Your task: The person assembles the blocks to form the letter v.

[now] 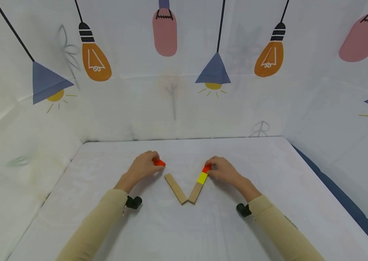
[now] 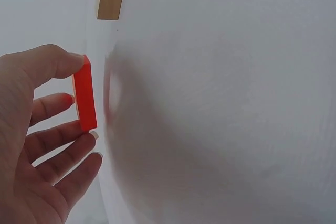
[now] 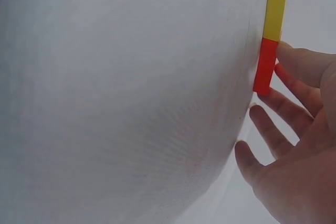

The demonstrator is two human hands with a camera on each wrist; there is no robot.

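Observation:
My left hand (image 1: 142, 167) pinches an orange-red block (image 2: 85, 98) between thumb and fingers. In the left wrist view it is just above the white table, its shadow beside it. Two bare wooden blocks, one on the left (image 1: 176, 189) and one on the right (image 1: 195, 193), lie in a V with their near ends meeting. Beyond the right one, in line with it, come a yellow block (image 1: 202, 177) and a second red block (image 3: 265, 66). My right hand (image 1: 225, 171) holds that red block by its sides, right against the yellow one's end.
White table (image 1: 184, 235) spreads all around the V. A white backdrop (image 1: 184, 108) printed with hanging lamps rises along the far edge and both sides. Dark blue cloth (image 1: 330, 185) shows past the right edge.

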